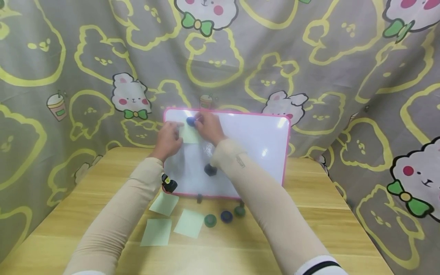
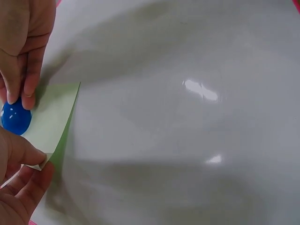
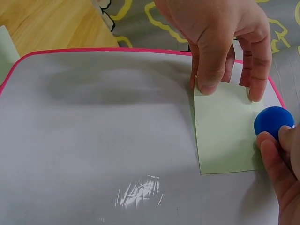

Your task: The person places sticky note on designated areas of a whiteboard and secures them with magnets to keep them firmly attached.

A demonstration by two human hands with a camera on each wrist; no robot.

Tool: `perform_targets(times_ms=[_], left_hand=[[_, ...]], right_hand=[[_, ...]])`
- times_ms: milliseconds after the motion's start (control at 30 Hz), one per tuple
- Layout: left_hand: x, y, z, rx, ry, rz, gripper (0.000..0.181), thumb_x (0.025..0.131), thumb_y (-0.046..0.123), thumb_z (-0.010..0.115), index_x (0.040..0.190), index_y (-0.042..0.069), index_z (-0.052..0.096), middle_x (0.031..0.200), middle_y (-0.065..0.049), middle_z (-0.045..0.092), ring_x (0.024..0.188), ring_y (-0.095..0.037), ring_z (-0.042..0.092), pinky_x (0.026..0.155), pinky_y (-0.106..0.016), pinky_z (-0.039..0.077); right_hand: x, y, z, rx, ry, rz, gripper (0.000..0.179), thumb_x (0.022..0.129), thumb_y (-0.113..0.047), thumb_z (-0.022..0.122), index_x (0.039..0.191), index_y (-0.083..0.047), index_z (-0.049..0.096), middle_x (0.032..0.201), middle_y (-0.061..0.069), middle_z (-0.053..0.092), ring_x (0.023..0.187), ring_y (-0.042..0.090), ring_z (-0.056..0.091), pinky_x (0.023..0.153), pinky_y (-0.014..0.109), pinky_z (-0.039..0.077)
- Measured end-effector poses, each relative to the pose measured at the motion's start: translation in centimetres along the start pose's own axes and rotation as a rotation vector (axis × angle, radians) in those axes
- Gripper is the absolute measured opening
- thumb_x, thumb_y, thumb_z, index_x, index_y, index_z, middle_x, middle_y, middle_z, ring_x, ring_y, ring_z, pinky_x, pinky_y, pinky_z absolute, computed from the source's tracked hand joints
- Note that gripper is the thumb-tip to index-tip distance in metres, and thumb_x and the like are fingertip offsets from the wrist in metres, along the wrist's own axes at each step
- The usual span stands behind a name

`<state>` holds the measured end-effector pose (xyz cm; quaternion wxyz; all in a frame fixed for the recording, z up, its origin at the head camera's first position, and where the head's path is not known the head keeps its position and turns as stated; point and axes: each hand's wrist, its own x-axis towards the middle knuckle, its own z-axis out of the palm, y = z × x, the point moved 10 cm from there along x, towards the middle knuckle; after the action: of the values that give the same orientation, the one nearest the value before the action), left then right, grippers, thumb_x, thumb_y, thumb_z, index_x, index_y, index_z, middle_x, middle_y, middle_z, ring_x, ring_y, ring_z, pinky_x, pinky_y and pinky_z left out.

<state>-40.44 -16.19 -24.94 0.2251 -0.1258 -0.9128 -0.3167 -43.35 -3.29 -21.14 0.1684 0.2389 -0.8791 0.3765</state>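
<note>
A whiteboard (image 1: 254,152) with a pink rim leans upright at the back of the table. Against its upper left part lies a pale green paper square (image 3: 227,136), its lower corner bent away from the surface in the left wrist view. My left hand (image 1: 168,140) pinches that paper at one edge between thumb and fingers. At the paper's top, my right hand (image 1: 210,126) holds a round blue magnet (image 3: 273,122) by its side with thumb and fingertips. The magnet overlaps the paper's top edge.
Three more green paper squares (image 1: 156,232) lie on the wooden table (image 1: 240,252). Beside them are two green discs (image 1: 210,220) and a blue disc (image 1: 226,217). A black object (image 1: 169,184) sits at the board's lower left corner, a dark hexagonal piece (image 1: 210,170) lower on the board. Patterned curtains (image 1: 220,68) hang behind.
</note>
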Motion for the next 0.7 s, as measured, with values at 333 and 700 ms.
perform_targets(times_ms=[333, 700], left_hand=[[0.07, -0.23, 0.13, -0.009, -0.003, -0.012, 0.050, 0.081, -0.009, 0.059, 0.130, -0.004, 0.055, 0.107, -0.018, 0.050, 0.094, -0.031, 0.047, 0.084, -0.045, 0.044], [0.20, -0.08, -0.05, 0.010, -0.006, 0.001, 0.050, 0.079, -0.010, 0.057, 0.129, -0.006, 0.055, 0.107, -0.020, 0.050, 0.093, -0.033, 0.047, 0.085, -0.047, 0.043]], right_hand=[[-0.13, 0.29, -0.09, 0.005, 0.043, 0.070, 0.014, 0.093, -0.009, 0.061, 0.106, -0.005, 0.063, 0.105, 0.011, 0.067, 0.099, 0.023, 0.062, 0.088, 0.031, 0.050], [-0.11, 0.49, 0.03, -0.013, 0.073, 0.097, 0.014, 0.094, -0.009, 0.060, 0.107, -0.005, 0.061, 0.102, 0.011, 0.066, 0.095, 0.023, 0.061, 0.085, 0.032, 0.050]])
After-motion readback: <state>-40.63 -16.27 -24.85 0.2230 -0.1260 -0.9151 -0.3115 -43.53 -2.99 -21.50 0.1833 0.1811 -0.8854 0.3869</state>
